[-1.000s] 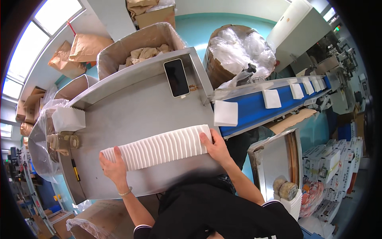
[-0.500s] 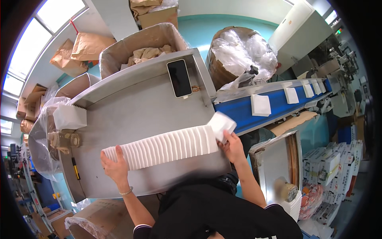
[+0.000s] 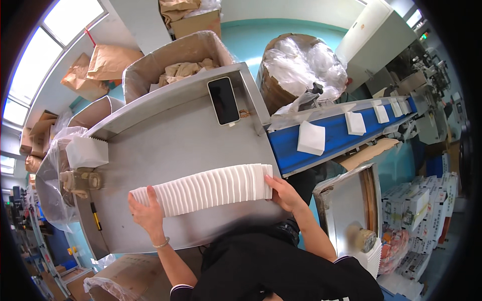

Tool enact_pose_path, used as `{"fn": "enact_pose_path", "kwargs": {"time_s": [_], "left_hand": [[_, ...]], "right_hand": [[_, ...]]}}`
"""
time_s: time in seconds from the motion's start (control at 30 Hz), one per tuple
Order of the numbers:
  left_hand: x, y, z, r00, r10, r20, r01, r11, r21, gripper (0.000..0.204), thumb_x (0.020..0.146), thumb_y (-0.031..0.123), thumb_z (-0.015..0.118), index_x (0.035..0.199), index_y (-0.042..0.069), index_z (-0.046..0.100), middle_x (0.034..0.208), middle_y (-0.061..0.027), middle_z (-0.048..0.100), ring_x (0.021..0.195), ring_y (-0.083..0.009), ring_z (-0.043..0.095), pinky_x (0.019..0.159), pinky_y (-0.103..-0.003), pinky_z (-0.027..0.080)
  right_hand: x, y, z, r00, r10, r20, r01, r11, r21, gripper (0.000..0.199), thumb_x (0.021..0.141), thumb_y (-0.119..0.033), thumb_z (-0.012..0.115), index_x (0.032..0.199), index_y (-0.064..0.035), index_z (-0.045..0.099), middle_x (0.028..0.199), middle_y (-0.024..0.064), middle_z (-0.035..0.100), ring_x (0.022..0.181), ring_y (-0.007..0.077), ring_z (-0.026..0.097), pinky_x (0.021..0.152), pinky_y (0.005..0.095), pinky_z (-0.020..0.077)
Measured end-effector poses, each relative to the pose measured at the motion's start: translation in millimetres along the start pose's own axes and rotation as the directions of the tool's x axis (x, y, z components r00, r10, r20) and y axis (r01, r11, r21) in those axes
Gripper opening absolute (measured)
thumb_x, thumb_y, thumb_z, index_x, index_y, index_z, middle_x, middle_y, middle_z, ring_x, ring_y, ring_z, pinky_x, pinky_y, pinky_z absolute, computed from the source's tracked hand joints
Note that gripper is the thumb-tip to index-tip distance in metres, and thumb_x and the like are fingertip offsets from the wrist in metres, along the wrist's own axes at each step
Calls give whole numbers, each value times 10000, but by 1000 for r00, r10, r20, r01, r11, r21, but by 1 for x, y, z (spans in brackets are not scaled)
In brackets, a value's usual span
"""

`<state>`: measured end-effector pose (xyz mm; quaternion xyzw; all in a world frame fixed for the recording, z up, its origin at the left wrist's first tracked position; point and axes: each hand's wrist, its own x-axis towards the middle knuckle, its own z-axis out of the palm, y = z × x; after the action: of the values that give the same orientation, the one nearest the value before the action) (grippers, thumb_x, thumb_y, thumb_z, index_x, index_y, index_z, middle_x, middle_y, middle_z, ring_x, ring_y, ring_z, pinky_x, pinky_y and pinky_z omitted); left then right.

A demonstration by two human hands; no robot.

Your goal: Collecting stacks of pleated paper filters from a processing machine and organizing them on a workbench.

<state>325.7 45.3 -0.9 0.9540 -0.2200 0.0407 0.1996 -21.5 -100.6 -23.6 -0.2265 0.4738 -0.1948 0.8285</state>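
Note:
A long row of white paper stacks [image 3: 211, 189], which look like folded napkins, lies across the metal tray table [image 3: 165, 140] in front of me. My left hand [image 3: 146, 209] braces the row's left end, thumb over the near side and fingers round the end. At the right end, my right hand [image 3: 284, 194] holds the last white stack [image 3: 267, 181] against the others, thumb and fingers on its edge. More white stacks [image 3: 311, 138] lie spaced out on the blue conveyor belt [image 3: 286, 149] at the right.
A phone [image 3: 224, 102] lies at the tray's far side. A white paper block [image 3: 87, 152], a tape roll [image 3: 90, 180] and a yellow-black cutter [image 3: 96, 216] sit along its left edge. Cartons [image 3: 175, 52] stand behind; a second metal tray [image 3: 346, 205] is at the right.
My right hand has brought a white stack from beside the belt leftward onto the row's right end. Stacks on the belt have shifted toward me. My left hand stays put.

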Motion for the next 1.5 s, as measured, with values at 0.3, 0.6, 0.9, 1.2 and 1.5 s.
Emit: {"fn": "enact_pose_path", "kwargs": {"time_s": [0.3, 0.6, 0.9, 1.2, 1.5], "left_hand": [[0, 4, -2, 1000, 31, -2, -31, 999, -15, 770, 876, 585, 588, 1331, -19, 438, 1288, -268, 519, 1167, -430, 523, 987, -483, 420], [-3, 4, 0, 999, 35, 6, -35, 999, -33, 771, 880, 581, 584, 1341, -17, 431, 1300, -269, 512, 1182, -433, 514, 996, -482, 415], [-2, 5, -3, 1000, 20, 17, -19, 999, -42, 769, 878, 580, 587, 1339, -18, 437, 1318, -267, 501, 1200, -432, 501, 1007, -481, 407], [-6, 12, -4, 999, 35, 30, -34, 999, -31, 778, 875, 578, 592, 1342, -23, 433, 1319, -268, 499, 1204, -431, 500, 1016, -481, 401], [-7, 12, -2, 999, 49, 15, -48, 997, -58, 781, 873, 578, 598, 1342, -23, 433, 1303, -271, 512, 1207, -425, 500, 1011, -474, 405]], "right_hand": [[12, -3, -19, 965, -233, -125, 251, 953, 166, 337, 985, -295, 565, 1223, -57, 585, 1091, 35, 648, 954, 132, 607, 836, 285, 484], [17, 15, 15, 982, -180, -63, 181, 984, 9, 406, 1012, -289, 513, 1298, -2, 516, 1143, 71, 629, 1058, 164, 582, 919, 296, 457], [-1, 21, -19, 994, 61, 86, -49, 989, -141, 301, 963, -200, 582, 1218, -43, 545, 1014, 53, 656, 847, 174, 627, 706, 293, 499], [17, 3, 5, 962, -247, -114, 199, 924, -327, 459, 978, -408, 555, 1213, -14, 560, 1001, 33, 635, 887, 108, 568, 757, 267, 475], [16, 11, 25, 910, -415, -17, 355, 798, -486, 471, 965, -402, 587, 1166, 24, 594, 968, 50, 655, 867, 97, 576, 752, 258, 482]]}}
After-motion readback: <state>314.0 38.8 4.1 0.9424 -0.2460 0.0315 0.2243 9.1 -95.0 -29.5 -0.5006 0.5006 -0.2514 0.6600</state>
